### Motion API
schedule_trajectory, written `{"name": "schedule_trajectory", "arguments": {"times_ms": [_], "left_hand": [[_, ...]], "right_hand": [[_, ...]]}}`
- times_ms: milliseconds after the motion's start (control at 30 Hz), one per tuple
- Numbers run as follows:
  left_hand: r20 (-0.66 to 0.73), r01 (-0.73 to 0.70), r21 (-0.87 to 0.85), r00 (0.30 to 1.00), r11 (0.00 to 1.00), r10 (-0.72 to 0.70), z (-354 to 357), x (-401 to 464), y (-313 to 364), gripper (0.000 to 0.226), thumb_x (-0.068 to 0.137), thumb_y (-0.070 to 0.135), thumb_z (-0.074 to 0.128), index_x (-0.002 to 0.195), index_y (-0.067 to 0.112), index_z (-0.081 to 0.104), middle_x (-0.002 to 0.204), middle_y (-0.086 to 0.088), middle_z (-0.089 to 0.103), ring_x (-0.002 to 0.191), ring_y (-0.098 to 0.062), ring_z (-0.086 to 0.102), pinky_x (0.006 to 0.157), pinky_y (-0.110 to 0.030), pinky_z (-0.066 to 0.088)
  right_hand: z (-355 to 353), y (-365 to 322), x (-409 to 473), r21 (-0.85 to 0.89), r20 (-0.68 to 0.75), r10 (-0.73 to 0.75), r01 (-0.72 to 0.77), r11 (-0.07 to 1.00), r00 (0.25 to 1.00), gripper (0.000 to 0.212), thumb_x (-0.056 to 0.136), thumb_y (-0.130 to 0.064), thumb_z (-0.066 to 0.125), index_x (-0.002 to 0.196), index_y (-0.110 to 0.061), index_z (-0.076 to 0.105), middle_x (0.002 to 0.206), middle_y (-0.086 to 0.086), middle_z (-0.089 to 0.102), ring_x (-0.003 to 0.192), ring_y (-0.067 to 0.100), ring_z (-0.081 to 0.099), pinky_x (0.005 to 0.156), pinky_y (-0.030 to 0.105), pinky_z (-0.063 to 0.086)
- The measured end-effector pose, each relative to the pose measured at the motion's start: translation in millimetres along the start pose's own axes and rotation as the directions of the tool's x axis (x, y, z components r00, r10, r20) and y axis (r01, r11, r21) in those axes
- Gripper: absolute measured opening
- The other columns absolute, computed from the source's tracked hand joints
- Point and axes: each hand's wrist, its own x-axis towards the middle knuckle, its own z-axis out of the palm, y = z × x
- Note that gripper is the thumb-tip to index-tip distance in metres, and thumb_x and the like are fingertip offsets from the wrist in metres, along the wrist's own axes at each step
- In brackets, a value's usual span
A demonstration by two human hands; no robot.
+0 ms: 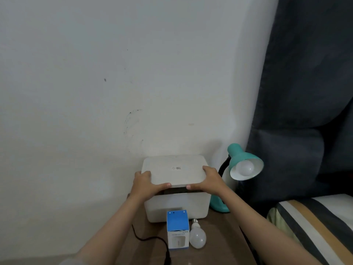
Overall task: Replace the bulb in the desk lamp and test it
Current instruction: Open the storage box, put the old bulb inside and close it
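A brown tabletop (225, 236) stands against a white wall (114, 73), with a striped bed (315, 222) to the right. Nearest, a black cable (152, 240) lies left of a blue and white bulb box (177, 231); a loose white bulb (197, 236) lies just beside it on the right. Behind them sits a white storage box (177, 206). The left hand (146, 185) and right hand (208, 180) grasp its lid (172, 170) at either side, fingers (145, 175) curled over the edges, the near edge raised. Far right, a teal desk lamp (242, 162) holds a bulb
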Motion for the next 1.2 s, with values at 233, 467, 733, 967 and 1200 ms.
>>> {"name": "schedule_trajectory", "arguments": {"times_ms": [233, 467, 733, 967, 1200], "left_hand": [[-0.057, -0.079, -0.074, 0.996, 0.994, 0.075, -17, -49, 13, 0.085, 0.056, 0.063, 0.076, 0.121, 0.016, 0.048, 0.131, -0.008, 0.035, 0.120, -0.026, 0.042, 0.098, -0.039, 0.045], [-0.075, -0.094, -0.055, 0.993, 0.994, 0.090, 8, -154, -9, 0.091, 0.055, 0.067, 0.073, 0.125, 0.016, 0.045, 0.131, -0.003, 0.032, 0.124, -0.023, 0.037, 0.098, -0.033, 0.041], [-0.064, -0.036, -0.099, 0.997, 0.994, 0.030, 71, -278, -44, 0.104, 0.055, 0.063, 0.076, 0.138, 0.015, 0.034, 0.146, -0.005, 0.015, 0.136, -0.022, 0.021, 0.109, -0.029, 0.024], [0.083, 0.098, -0.064, 0.992, 0.993, -0.092, 105, -329, -58, 0.108, 0.055, 0.063, 0.076, 0.138, 0.010, 0.034, 0.148, -0.015, 0.015, 0.138, -0.028, 0.018, 0.113, -0.036, 0.027], [0.138, 0.107, 0.031, 0.984, 0.994, -0.110, 117, -341, -66, 0.103, 0.059, 0.067, 0.070, 0.136, 0.009, 0.035, 0.144, -0.017, 0.022, 0.134, -0.031, 0.025, 0.107, -0.034, 0.032]], "right_hand": [[-10, -6, -42, -0.013, -0.070, -0.089, 0.088, 0.996, 0.994, 0.116, 0.053, -0.060, 0.082, 0.145, -0.016, 0.028, 0.144, 0.007, 0.030, 0.134, 0.024, 0.033, 0.108, 0.037, 0.033], [17, 38, -144, -0.099, -0.116, -0.129, 0.118, 0.988, 0.985, 0.119, 0.049, -0.077, 0.071, 0.145, -0.020, 0.030, 0.149, 0.005, 0.025, 0.136, 0.025, 0.028, 0.111, 0.039, 0.032], [62, 122, -252, -0.140, -0.061, -0.125, 0.116, 0.983, 0.990, 0.118, 0.050, -0.086, 0.061, 0.146, -0.031, 0.022, 0.155, 0.005, 0.015, 0.142, 0.023, 0.019, 0.114, 0.037, 0.026], [84, 160, -299, -0.148, 0.031, -0.007, 0.011, 0.989, 0.999, 0.123, 0.044, -0.091, 0.057, 0.146, -0.029, 0.027, 0.154, 0.008, 0.020, 0.141, 0.024, 0.020, 0.112, 0.031, 0.023], [94, 174, -307, -0.216, 0.079, -0.009, 0.026, 0.976, 0.997, 0.124, 0.046, -0.094, 0.051, 0.146, -0.023, 0.029, 0.151, 0.015, 0.021, 0.141, 0.031, 0.014, 0.115, 0.035, 0.015]]}}
